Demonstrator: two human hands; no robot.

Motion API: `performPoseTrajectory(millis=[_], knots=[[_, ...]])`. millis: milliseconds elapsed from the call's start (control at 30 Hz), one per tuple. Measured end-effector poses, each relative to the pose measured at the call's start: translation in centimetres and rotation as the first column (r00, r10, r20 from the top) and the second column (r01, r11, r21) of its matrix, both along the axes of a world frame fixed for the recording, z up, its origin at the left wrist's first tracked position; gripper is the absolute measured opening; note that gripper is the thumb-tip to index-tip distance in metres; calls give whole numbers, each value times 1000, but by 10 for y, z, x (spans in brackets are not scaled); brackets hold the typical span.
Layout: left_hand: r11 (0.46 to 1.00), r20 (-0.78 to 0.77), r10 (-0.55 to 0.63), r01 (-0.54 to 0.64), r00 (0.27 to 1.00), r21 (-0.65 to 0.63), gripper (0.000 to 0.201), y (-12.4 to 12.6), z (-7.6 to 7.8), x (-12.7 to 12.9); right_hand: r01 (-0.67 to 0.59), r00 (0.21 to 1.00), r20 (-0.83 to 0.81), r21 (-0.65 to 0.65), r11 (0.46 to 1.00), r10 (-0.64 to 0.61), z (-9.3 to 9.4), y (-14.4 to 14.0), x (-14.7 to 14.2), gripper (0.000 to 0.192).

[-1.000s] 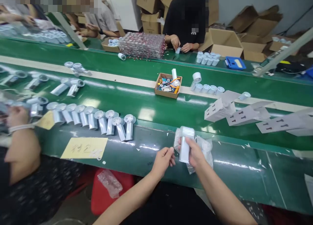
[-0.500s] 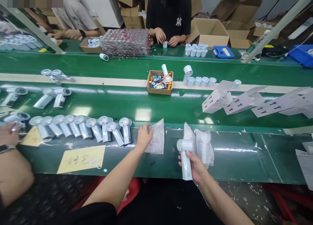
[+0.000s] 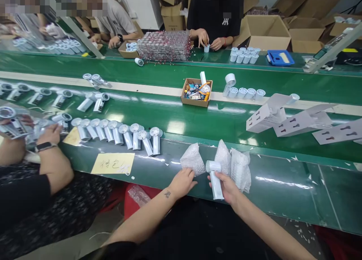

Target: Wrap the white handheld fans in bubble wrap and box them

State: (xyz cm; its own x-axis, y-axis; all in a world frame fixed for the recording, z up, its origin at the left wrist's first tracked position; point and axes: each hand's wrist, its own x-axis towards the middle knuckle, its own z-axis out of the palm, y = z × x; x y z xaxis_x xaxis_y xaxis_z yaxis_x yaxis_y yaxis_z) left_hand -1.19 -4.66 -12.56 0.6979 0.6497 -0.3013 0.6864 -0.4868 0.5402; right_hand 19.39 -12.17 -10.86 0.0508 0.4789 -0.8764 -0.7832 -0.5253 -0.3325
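Note:
In my right hand (image 3: pixel 227 184) is a pale hair dryer (image 3: pixel 216 185), gripped by its handle with the round head up. My left hand (image 3: pixel 183 182) has its fingers curled at the lower edge of a bubble-wrap bag (image 3: pixel 193 158), just left of the dryer. Behind and beside my right hand, a second bubble-wrap bag (image 3: pixel 223 156) and a filled-looking bubble-wrap bag (image 3: pixel 240 171) lie on the bench. A row of similar hair dryers (image 3: pixel 156 141) stretches leftward from my left hand.
A yellow paper sign (image 3: pixel 113 163) lies on the near bench (image 3: pixel 283 192). Farther off are a carton of small parts (image 3: pixel 195 101) and open white boxes (image 3: pixel 266 114). A co-worker's hands (image 3: pixel 51 133) handle dryers at left; another person (image 3: pixel 216 22) works opposite.
My left hand has moved right and nearer me, and the bag at its fingers has turned and puffed up. My right hand still holds the dryer. The view has swung left.

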Motion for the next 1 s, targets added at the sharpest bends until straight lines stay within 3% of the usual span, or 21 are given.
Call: performPoseTrajectory(millis=[167, 267, 367, 433, 567, 667, 733, 800, 833, 900, 1000], knots=[[974, 36, 201, -195, 979, -118, 19, 12, -10, 10, -34, 999, -19, 34, 999, 35, 13, -7, 4, 26], [930, 114, 320, -289, 940, -229, 20, 20, 4, 11, -168, 980, -83, 147, 975, 181, 35, -10, 5, 39], [871, 200, 408, -313, 891, -380, 15, 15, 23, 14, -315, 921, -119, 334, 888, 371, 53, -5, -3, 58], [820, 239, 474, -326, 847, -471, 14, 9, 32, 14, -357, 904, -87, 385, 851, 419, 60, 1, -9, 59], [723, 284, 638, -429, 716, -542, 30, 5, 43, 14, -485, 864, 29, 316, 815, 503, 66, 3, -10, 47], [706, 348, 684, -462, 641, -537, 31, 2, 57, 16, -580, 815, 171, 246, 777, 554, 69, -1, -8, 52], [817, 492, 572, -406, 656, -409, 23, -2, 68, 15, -579, 814, 224, 233, 781, 536, 71, -2, -8, 56], [949, 641, 294, -298, 709, -106, 15, -8, 77, 11, -534, 844, 196, 239, 811, 499, 73, -2, -9, 58], [966, 669, 140, -250, 730, 70, 15, -10, 80, 8, -504, 863, 168, 241, 829, 476, 74, -2, -10, 58], [923, 648, -47, -216, 760, 320, 18, -15, 83, 2, -450, 893, 130, 234, 862, 431, 77, -3, -13, 58], [841, 602, -111, -248, 791, 481, 20, -18, 87, 2, -391, 920, 82, 204, 898, 382, 85, -4, -16, 57]])
